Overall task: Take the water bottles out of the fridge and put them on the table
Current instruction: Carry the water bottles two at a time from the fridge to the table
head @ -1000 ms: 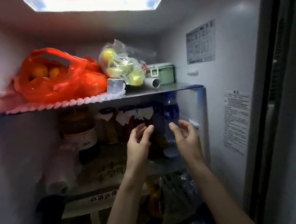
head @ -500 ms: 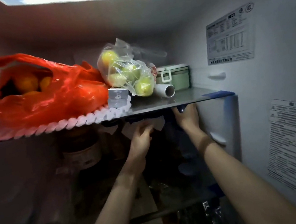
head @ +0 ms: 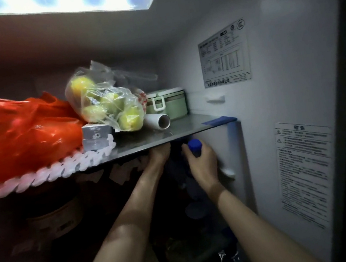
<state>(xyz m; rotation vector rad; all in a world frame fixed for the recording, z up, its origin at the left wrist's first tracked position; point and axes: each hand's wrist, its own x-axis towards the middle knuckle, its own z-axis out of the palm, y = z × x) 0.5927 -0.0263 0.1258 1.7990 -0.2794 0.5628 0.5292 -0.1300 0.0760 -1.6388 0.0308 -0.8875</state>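
Note:
Both hands reach into the fridge under the glass shelf point(head: 168, 135). My right hand point(head: 203, 166) is wrapped around the neck of a water bottle point(head: 195, 147); its blue cap pokes out above my fingers just under the shelf edge. The bottle's dark body hangs below my hand, hard to make out. My left hand point(head: 160, 155) is beside it, fingers tucked under the shelf among dark jars; what it touches is hidden. A second bluish bottle shape point(head: 194, 209) shows dimly lower down.
On the shelf lie a red bag of oranges point(head: 18, 140), a clear bag of green fruit point(head: 105, 105), a small silver box point(head: 96, 134), a white tube point(head: 159, 121) and a green lunch box point(head: 167, 103). The fridge's white side wall point(head: 286, 100) stands close on the right.
My right hand has closed on the bottle's neck and drawn it forward, so the blue cap now shows below the shelf edge. The camera has moved closer to the shelf.

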